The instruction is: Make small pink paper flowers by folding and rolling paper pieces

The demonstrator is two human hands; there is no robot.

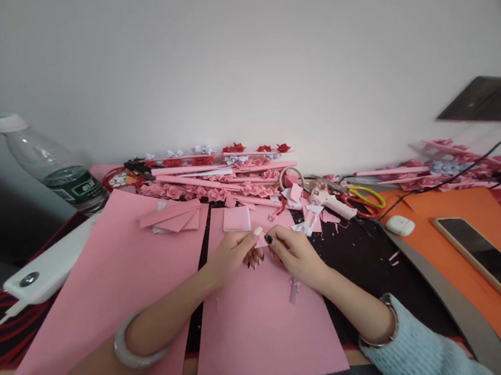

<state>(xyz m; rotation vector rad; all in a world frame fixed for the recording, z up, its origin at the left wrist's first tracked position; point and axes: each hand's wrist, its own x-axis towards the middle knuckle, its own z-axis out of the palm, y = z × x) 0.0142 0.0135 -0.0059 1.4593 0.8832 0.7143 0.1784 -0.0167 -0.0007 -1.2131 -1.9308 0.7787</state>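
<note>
Both hands meet over a large pink sheet [269, 343] lying on the desk. My left hand [234, 251] pinches a small pink paper piece [261, 242] between thumb and fingers. From the other side, my right hand [296, 256] grips the same piece, its dark-nailed thumb on top. Most of the piece is hidden by the fingers. Just beyond the left hand lies a stack of pink paper squares [236, 218]. A narrow paper scrap [294, 291] rests on the sheet below the right hand.
Pink paper flowers [178, 190] and rolled sticks line the wall. A glue gun [332, 200], yellow-handled scissors [370, 196] and scraps lie at back centre. On the left are a bottle [58, 165] and white power bank [54, 266]; on the right, a phone [492, 261] and earbud case [400, 225].
</note>
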